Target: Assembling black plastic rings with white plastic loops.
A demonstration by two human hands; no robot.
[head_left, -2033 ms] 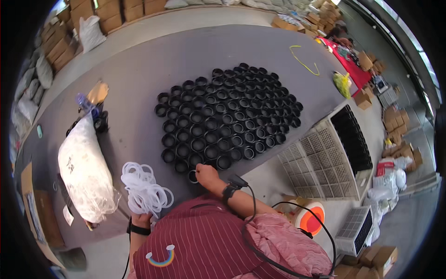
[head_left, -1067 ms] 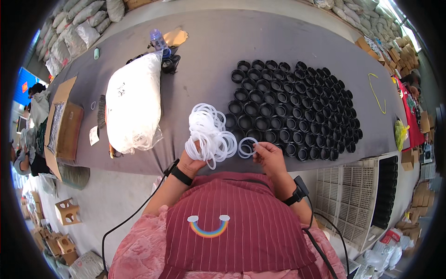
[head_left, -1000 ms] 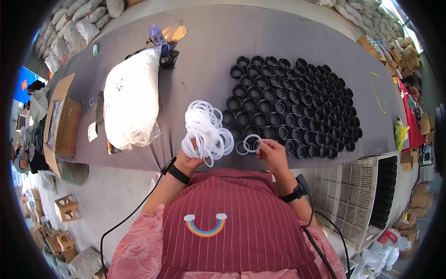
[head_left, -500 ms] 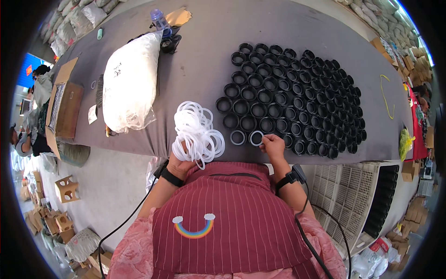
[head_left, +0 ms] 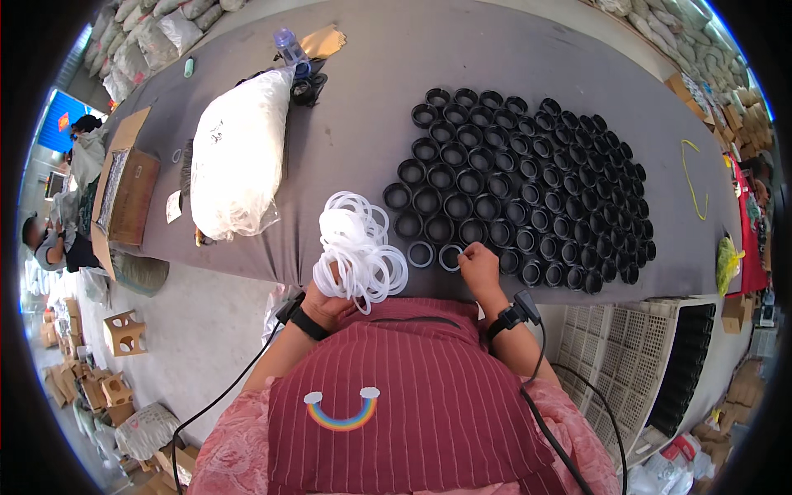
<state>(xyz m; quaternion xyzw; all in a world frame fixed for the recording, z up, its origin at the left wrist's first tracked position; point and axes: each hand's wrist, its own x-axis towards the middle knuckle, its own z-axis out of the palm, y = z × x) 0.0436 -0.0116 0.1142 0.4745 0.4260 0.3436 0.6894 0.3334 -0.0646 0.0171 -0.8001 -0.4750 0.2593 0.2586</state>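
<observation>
My left hand [head_left: 328, 302] is closed around a loose bunch of translucent white rings [head_left: 356, 239], held over the table's front edge. At the front of the rows of short black cylinders [head_left: 441, 162], my right hand [head_left: 482, 271] pinches the right side of a white ring [head_left: 441, 260] lying on one of them. Its fingertips partly hide that ring's edge. Just to the left, another white ring [head_left: 410, 255] lies on a neighbouring black cylinder. The other cylinders stand close together, their round openings facing up.
A full white plastic sack [head_left: 239, 153] lies on the grey table [head_left: 363, 107], left of the bunch. Farther left is an open cardboard box [head_left: 132, 194]; a bottle [head_left: 289, 45] stands at the back. Plastic crates [head_left: 610, 346] are below the table at right. People are at far left.
The whole view has shifted slightly. My right hand stays at the same white ring, its fingers drawn in a little more. My left hand still holds the bunch.
</observation>
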